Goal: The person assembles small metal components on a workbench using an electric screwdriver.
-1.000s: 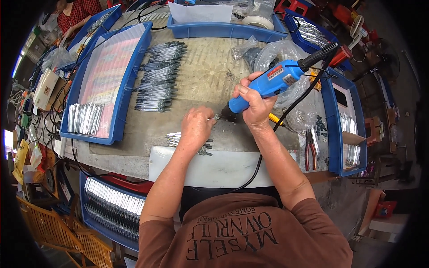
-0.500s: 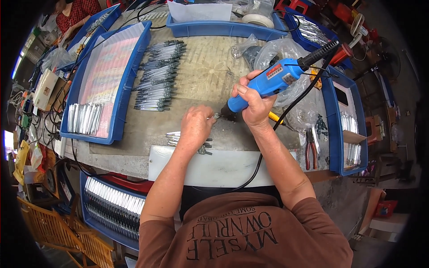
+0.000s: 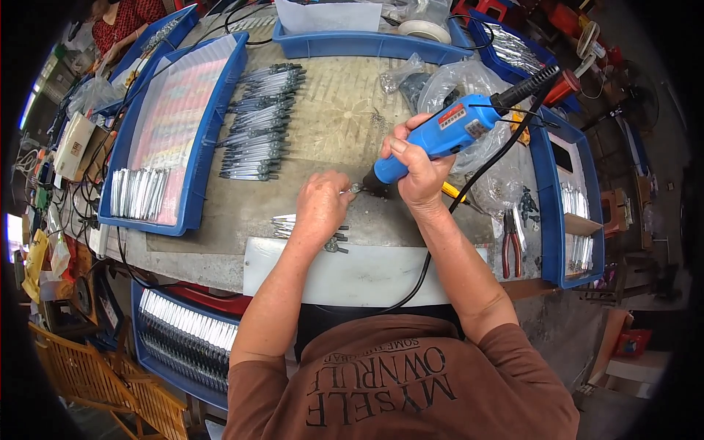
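My right hand [image 3: 419,172] is wrapped round a blue electric screwdriver [image 3: 449,133], its dark nose pointing down and left toward the table. Close by that nose, my left hand [image 3: 321,205] pinches a small silvery-grey part [image 3: 356,188]; the rest of it is hidden by my fingers. The tip of the screwdriver meets or nearly meets the part, too dark there to tell. Beside my left wrist lie several slim silver pieces with grey ends [image 3: 284,224]. Farther off, rows of similar slender pieces [image 3: 257,121] are stacked on the table.
Blue trays stand at the left [image 3: 192,205], right [image 3: 544,191] and far side [image 3: 367,48], another [image 3: 150,359] below the table's left edge. Red-handled pliers [image 3: 511,249] and a yellow-handled tool [image 3: 453,192] lie at right. A black cable [image 3: 469,187] crosses my right forearm. A person [image 3: 121,26] sits far left.
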`<state>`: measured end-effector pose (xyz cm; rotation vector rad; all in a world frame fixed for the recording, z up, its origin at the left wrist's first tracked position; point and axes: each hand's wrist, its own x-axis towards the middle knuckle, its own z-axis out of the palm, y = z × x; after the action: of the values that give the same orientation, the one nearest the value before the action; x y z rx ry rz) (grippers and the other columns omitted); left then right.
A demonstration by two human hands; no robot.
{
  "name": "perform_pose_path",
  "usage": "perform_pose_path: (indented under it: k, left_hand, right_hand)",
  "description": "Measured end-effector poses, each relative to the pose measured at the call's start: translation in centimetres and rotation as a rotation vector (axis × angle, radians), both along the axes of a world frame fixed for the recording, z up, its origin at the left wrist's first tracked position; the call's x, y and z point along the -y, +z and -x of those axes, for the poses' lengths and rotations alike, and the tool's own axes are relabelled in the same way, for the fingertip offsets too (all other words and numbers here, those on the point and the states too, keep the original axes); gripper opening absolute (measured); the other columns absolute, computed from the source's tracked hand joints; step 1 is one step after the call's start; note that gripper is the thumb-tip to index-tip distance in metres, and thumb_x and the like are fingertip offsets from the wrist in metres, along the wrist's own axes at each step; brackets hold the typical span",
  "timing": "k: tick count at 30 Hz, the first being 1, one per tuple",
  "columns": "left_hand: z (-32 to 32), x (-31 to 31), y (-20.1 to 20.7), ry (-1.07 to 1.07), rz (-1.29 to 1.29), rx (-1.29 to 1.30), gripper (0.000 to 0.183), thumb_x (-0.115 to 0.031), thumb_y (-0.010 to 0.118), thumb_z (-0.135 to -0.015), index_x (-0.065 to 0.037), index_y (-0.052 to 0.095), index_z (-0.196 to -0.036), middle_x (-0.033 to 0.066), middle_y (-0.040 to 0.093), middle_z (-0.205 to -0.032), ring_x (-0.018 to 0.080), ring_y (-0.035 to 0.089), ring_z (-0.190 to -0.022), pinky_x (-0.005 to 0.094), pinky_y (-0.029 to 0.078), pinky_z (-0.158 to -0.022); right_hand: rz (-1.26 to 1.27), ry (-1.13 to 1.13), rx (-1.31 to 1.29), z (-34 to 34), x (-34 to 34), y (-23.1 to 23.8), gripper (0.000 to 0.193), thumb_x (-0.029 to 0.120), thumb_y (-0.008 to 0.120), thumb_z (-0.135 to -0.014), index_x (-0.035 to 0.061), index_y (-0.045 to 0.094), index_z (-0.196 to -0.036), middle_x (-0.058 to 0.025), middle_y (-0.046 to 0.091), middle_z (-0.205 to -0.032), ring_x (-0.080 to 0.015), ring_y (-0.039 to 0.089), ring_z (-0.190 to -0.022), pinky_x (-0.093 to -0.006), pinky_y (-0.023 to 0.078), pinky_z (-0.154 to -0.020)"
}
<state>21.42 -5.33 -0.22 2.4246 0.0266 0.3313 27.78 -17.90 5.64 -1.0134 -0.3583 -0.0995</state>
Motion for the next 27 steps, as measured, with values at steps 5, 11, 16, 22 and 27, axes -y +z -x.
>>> perform_pose_path:
  k: [5, 11, 16, 22, 27]
  left_hand:
    - [0.1, 0.0, 0.1, -0.002, 0.003, -0.007, 0.015, -0.006, 0.068, -0.065, -0.001, 0.056, -0.073, 0.0114, 0.058, -0.076, 0.0301, 0.054, -0.078, 0.0377, 0.043, -0.069]
    - [-0.1, 0.2, 0.1, -0.003, 0.007, -0.007, 0.014, -0.005, 0.067, -0.065, -0.001, 0.056, -0.072, 0.0112, 0.058, -0.077, 0.0302, 0.054, -0.077, 0.0377, 0.042, -0.069]
    - [-0.1, -0.1, -0.2, 0.002, 0.009, 0.007, 0.01, -0.007, 0.065, -0.066, -0.004, 0.056, -0.07, 0.0094, 0.057, -0.075, 0.03, 0.053, -0.074, 0.039, 0.042, -0.069]
    - [-0.3, 0.2, -0.4, -0.004, 0.04, 0.05, 0.008, -0.006, 0.063, -0.067, -0.004, 0.056, -0.071, 0.01, 0.056, -0.074, 0.0301, 0.052, -0.075, 0.0399, 0.042, -0.069]
    - [0.0, 0.1, -0.2, -0.002, 0.026, 0.043, 0.008, -0.005, 0.063, -0.068, -0.004, 0.058, -0.074, 0.0107, 0.056, -0.077, 0.0305, 0.052, -0.077, 0.0402, 0.042, -0.07]
  right_hand:
    - [0.022, 0.009, 0.009, 0.1, 0.0, 0.0, 0.027, 0.0, 0.058, -0.064, -0.0001, 0.046, -0.089, -0.0058, 0.051, -0.07, -0.0109, 0.05, -0.058, -0.0264, 0.044, -0.051]
    - [0.175, -0.084, 0.016, -0.2, -1.0, -0.3, 0.027, -0.001, 0.057, -0.064, 0.0011, 0.046, -0.089, -0.0049, 0.05, -0.071, -0.0125, 0.052, -0.058, -0.0279, 0.047, -0.054]
    - [0.355, -0.054, 0.087, -0.2, -1.8, -0.1, 0.024, -0.001, 0.058, -0.065, 0.0013, 0.048, -0.086, -0.0025, 0.051, -0.07, -0.0107, 0.052, -0.062, -0.0266, 0.046, -0.055]
    - [0.523, -0.075, 0.24, -0.7, -3.5, 0.2, 0.02, 0.002, 0.062, -0.063, 0.0035, 0.051, -0.08, -0.0018, 0.055, -0.069, -0.009, 0.053, -0.062, -0.0238, 0.044, -0.057]
    - [0.552, -0.069, 0.282, -0.7, -2.8, 0.3, 0.022, 0.003, 0.062, -0.063, 0.0032, 0.05, -0.082, -0.0016, 0.054, -0.069, -0.0098, 0.053, -0.061, -0.0244, 0.044, -0.055]
